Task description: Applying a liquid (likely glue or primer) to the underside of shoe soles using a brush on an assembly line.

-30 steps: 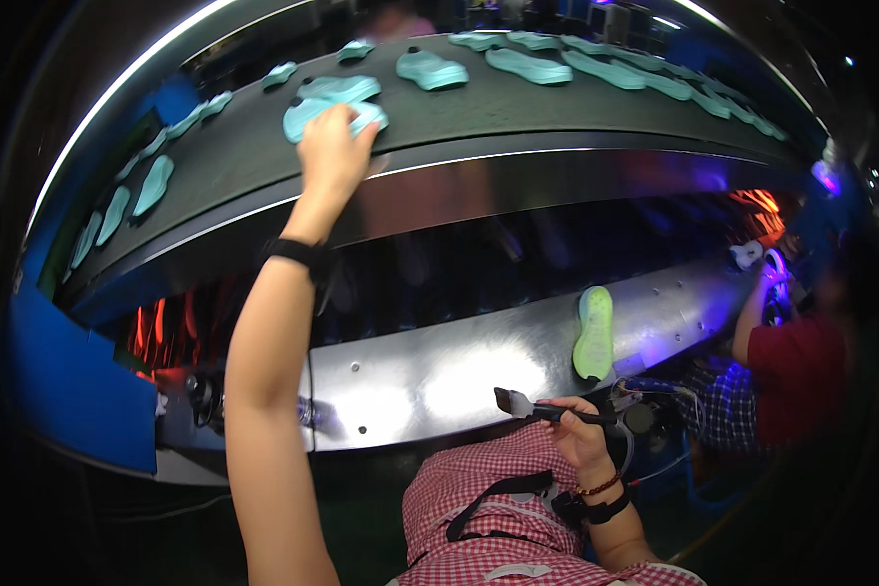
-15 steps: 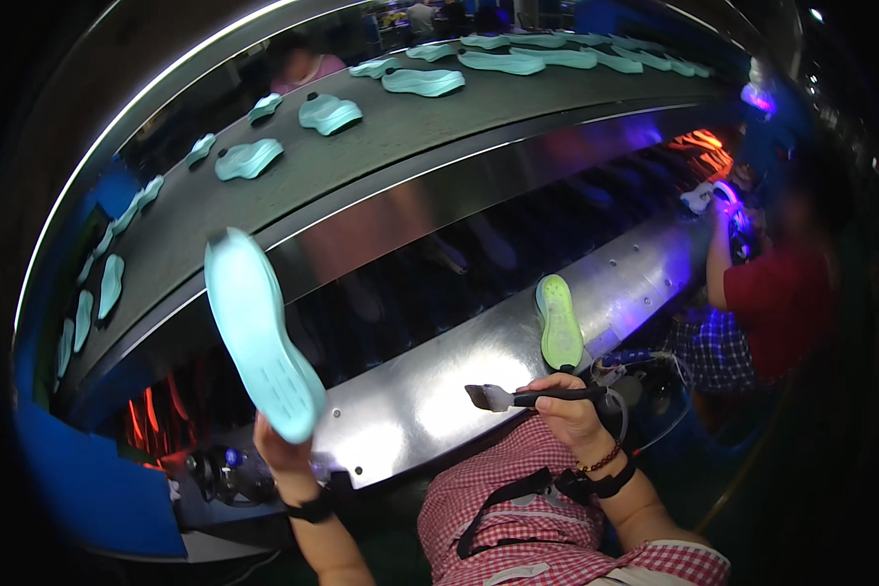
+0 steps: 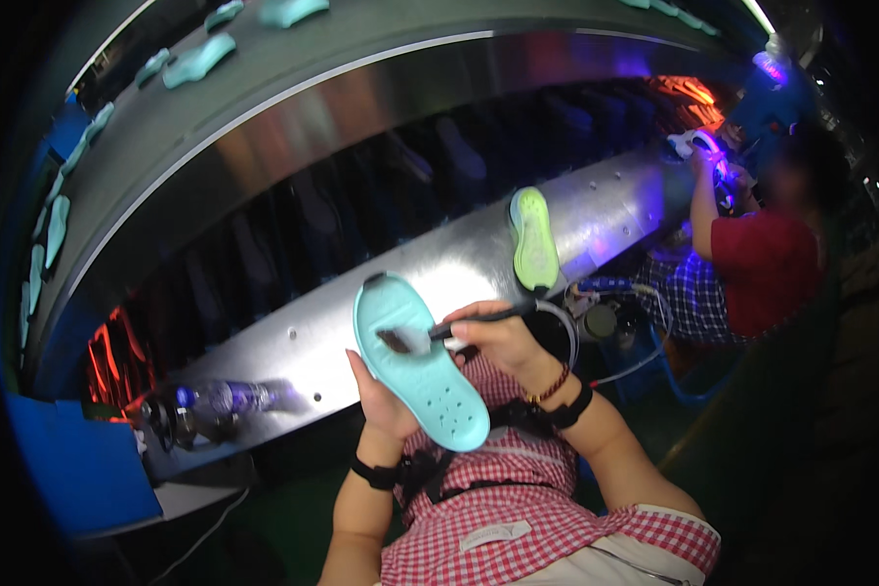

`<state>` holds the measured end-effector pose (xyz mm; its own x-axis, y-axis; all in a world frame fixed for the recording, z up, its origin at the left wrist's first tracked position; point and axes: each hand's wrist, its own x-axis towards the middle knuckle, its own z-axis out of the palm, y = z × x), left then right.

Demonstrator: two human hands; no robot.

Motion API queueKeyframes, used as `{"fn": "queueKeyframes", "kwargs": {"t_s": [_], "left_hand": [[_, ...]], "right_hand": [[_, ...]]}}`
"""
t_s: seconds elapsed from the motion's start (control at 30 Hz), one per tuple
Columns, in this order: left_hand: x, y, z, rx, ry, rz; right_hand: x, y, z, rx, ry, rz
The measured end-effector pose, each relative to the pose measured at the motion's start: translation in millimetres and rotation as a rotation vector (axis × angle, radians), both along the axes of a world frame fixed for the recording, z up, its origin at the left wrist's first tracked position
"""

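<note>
A light turquoise shoe sole [image 3: 449,415] lies tilted across my left hand [image 3: 385,398], its hollow inner side facing up. The thumb rests along its edge; the other fingers are hidden beneath. My right hand [image 3: 498,337] grips a brush [image 3: 483,317] with a black handle and a hose at its rear end. The brush's dark bristles meet the sole's inner surface near its middle, slightly blurred. Beyond my right hand, a yellow-green shoe sole [image 3: 535,244] lies on the metal ledge [image 3: 361,293].
Turquoise soles [image 3: 200,61] sit on the dark conveyor belt [image 3: 264,68] above. Orange heater glow [image 3: 112,356] shows at both ends of the dark opening. A clear bottle [image 3: 230,397] lies at left. A co-worker in a red shirt [image 3: 767,264] works at right.
My left hand has brought the turquoise sole down and right, and its hollow side now faces up. The brush has moved left onto it. The whole view has tipped downward.
</note>
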<state>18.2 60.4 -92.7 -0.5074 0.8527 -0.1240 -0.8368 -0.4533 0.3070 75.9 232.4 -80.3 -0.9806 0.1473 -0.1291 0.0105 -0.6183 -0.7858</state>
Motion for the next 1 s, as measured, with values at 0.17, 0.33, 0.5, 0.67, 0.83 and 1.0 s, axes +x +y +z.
{"fn": "queueKeyframes", "kwargs": {"t_s": [0.17, 0.33, 0.5, 0.67, 0.83, 1.0], "left_hand": [[2.1, 3.4, 3.4, 0.029, -0.047, 0.005], [9.9, 7.3, -1.1, 0.080, 0.020, 0.084], [3.4, 9.2, -4.6, -0.297, 0.022, 0.410], [-19.0, -24.9, -4.1, -0.258, 0.107, 0.417], [-3.0, -10.9, 29.5, -0.120, 0.113, 0.207], [2.2, 10.0, 31.2, -0.070, -0.143, 0.319]], "right_hand": [[-17.1, 5.0, 4.6, 0.158, 0.033, -0.114], [-29.0, -10.2, 30.4, 0.292, 0.017, -0.120], [-14.4, -40.3, 43.0, 1.189, 0.474, -0.205], [23.4, -18.4, 50.0, 1.212, 0.428, 0.347], [11.5, -8.2, 76.0, 0.673, 0.153, 0.139], [-1.1, -20.8, 64.9, 0.883, 0.388, 0.026]]}}
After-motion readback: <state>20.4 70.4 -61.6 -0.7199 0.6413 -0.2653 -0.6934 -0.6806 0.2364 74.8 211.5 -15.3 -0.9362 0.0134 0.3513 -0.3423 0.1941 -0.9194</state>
